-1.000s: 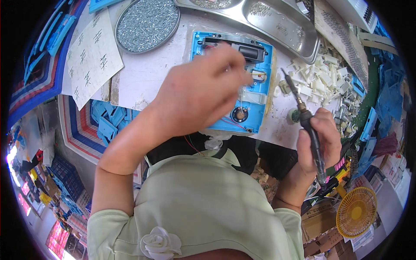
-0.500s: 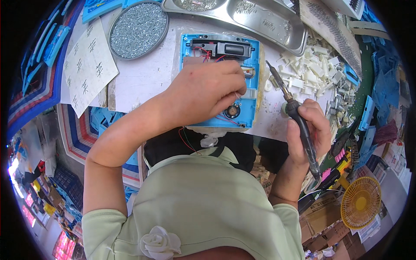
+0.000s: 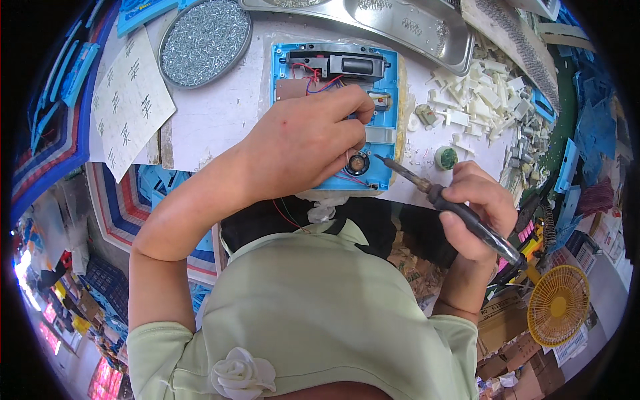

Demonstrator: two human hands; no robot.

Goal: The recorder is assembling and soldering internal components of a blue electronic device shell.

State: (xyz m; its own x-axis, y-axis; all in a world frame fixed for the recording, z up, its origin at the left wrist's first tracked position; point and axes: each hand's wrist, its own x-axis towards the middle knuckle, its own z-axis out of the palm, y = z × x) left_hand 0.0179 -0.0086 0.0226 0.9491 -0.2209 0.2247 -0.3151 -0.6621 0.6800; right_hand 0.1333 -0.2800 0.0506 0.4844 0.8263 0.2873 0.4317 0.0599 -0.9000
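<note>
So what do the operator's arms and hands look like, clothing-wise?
Left hand and right hand are both bare: no gloves, watch or bracelet showing. Forearms are uncovered; the short sleeves are plain pale green, matching the top.

A white table [image 3: 207, 133] fills the upper middle. Left of it, sheeting [image 3: 67, 137] bears stripes in 3 colours: blue, red and white. Lower on the left, 1 dark blue crate [image 3: 105, 287] stands amid blurred clutter, with pale floor [image 3: 65, 360] below. Bright light [image 3: 25, 267] glares near the left rim. At lower right, 1 yellow fan [image 3: 559, 305] stands near brown boxes [image 3: 500, 325]. A green surface [image 3: 567, 127] runs along the right.
</note>
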